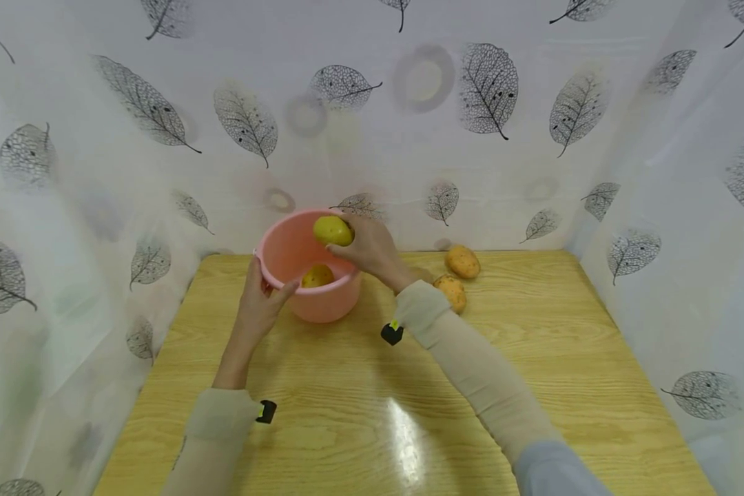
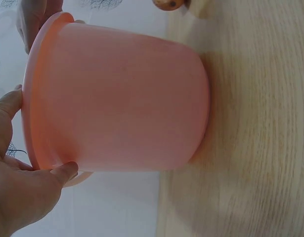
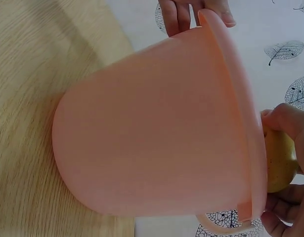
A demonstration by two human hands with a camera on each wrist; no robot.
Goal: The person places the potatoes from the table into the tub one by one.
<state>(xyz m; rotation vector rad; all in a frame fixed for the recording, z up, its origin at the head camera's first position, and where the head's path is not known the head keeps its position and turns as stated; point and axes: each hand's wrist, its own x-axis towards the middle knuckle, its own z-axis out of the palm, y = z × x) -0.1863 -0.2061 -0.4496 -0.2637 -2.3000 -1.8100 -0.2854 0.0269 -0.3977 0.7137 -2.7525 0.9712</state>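
A pink bucket (image 1: 322,306) stands on the wooden table. My left hand (image 1: 259,306) grips its rim at the left side, thumb on the near edge; in the left wrist view the same hand (image 2: 23,182) holds the rim. In my right hand (image 1: 372,249) is a yellow potato (image 1: 333,231), held over the bucket's mouth. The right wrist view shows this potato (image 3: 280,160) just beyond the rim, between the thumb and fingers. Another potato (image 1: 317,276) lies inside the bucket. How many more lie deeper is hidden.
Two potatoes lie right of the bucket near the table's back edge: a farther potato (image 1: 462,262) and a nearer potato (image 1: 451,294), partly covered by the right sleeve. A leaf-patterned curtain (image 1: 372,151) surrounds the wooden table (image 1: 322,386) at the back and sides.
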